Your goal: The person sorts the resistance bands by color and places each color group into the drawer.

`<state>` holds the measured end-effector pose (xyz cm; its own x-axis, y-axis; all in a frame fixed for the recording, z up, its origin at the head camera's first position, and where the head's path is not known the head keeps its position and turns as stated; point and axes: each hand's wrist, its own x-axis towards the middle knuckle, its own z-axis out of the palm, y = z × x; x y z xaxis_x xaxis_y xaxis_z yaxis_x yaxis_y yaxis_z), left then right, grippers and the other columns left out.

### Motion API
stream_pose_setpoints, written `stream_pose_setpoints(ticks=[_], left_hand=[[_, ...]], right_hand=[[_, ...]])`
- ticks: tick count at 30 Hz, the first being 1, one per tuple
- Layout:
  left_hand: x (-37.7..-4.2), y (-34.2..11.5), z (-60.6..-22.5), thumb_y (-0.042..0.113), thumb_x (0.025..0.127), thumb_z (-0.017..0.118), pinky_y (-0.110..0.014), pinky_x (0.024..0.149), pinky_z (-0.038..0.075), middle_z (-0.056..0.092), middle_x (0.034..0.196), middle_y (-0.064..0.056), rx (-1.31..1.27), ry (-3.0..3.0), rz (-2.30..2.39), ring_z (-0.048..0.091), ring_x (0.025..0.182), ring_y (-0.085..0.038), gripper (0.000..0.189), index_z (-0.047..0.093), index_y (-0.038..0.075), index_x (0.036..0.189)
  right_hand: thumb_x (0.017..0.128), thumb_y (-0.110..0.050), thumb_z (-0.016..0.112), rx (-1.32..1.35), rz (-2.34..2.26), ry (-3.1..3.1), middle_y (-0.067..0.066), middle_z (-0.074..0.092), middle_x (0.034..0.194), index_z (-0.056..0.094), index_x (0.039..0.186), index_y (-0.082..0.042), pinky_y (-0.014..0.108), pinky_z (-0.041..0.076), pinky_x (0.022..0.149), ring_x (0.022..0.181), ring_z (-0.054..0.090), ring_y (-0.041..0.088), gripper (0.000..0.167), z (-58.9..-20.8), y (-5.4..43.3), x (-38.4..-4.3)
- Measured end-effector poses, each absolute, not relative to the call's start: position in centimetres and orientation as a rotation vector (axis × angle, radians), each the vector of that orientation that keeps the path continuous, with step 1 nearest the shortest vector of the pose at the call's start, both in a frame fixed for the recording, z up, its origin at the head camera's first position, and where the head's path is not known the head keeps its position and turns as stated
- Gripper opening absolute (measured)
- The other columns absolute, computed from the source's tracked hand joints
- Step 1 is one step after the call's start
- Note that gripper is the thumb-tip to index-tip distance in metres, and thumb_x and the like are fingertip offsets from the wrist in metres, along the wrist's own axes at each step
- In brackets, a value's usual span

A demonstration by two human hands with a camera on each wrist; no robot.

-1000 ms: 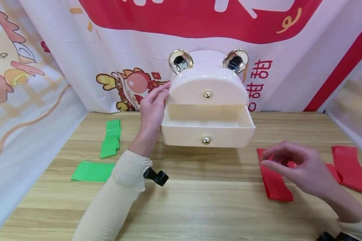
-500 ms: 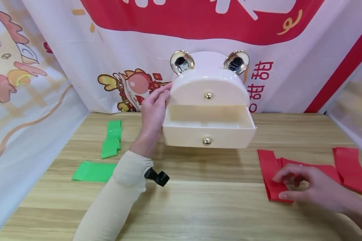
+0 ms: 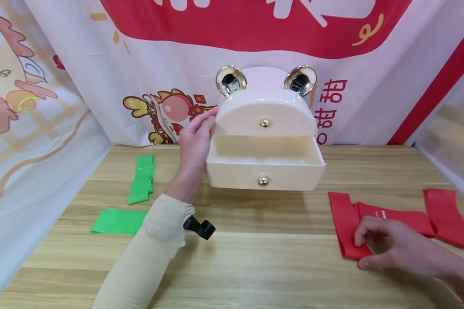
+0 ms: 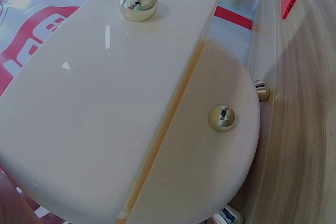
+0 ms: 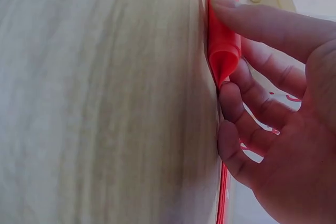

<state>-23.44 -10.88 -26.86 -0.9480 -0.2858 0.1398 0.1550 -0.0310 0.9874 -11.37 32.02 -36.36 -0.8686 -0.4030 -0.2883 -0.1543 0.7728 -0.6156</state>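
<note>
A small white frog-shaped drawer cabinet (image 3: 267,105) with shiny gold-rimmed eyes stands at the back. Its lower drawer (image 3: 236,176) is pulled out, with only its bare inside showing. My left hand (image 3: 193,146) rests against the cabinet's left side, fingers extended upward along it. At right, my right hand (image 3: 402,249) pinches the near end of a flat red resistance band (image 3: 342,219) between thumb and fingers. In the right wrist view, the red band (image 5: 223,30) bulges into a rounded fold under the thumb, close to the wooden tabletop.
Two more red bands (image 3: 406,221) (image 3: 448,216) lie to the right of the held one. On the left are green bands, one crumpled lengthwise (image 3: 142,178) and one flat (image 3: 117,221), partly behind my left sleeve. A printed cloth (image 3: 201,56) hangs behind the cabinet.
My right hand has come down from above the red band to its near end, and thumb and fingers have closed on it. My left hand and the cabinet stay as they were.
</note>
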Motion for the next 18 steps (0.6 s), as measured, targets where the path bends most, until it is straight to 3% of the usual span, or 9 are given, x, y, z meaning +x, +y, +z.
stream_pose_setpoints(ticks=[10,18], left_hand=[[-23.4,-10.8,-26.8,0.027,0.107,0.063,-0.031,0.111,0.053,0.074,0.136,0.009,0.131,-1.929,-2.08,0.065,0.124,-0.008,0.027,0.078,0.025,0.131],[-23.3,-10.8,-26.8,0.027,0.107,0.063,-0.03,0.109,0.054,0.074,0.136,0.01,0.139,-1.92,-2.098,0.065,0.123,-0.007,0.026,0.078,0.027,0.128]], right_hand=[[0.086,-0.032,0.089,-0.467,-0.811,2.766,-0.01,0.07,0.093,0.073,0.097,-0.03,0.02,0.053,0.071,0.084,0.061,0.009,0.02,-35.2,32.0,-11.4],[0.087,-0.021,0.089,-0.365,-0.959,3.036,-0.005,0.07,0.09,0.074,0.102,-0.023,0.02,0.051,0.065,0.08,0.06,0.01,0.022,-33.5,31.5,-11.8]])
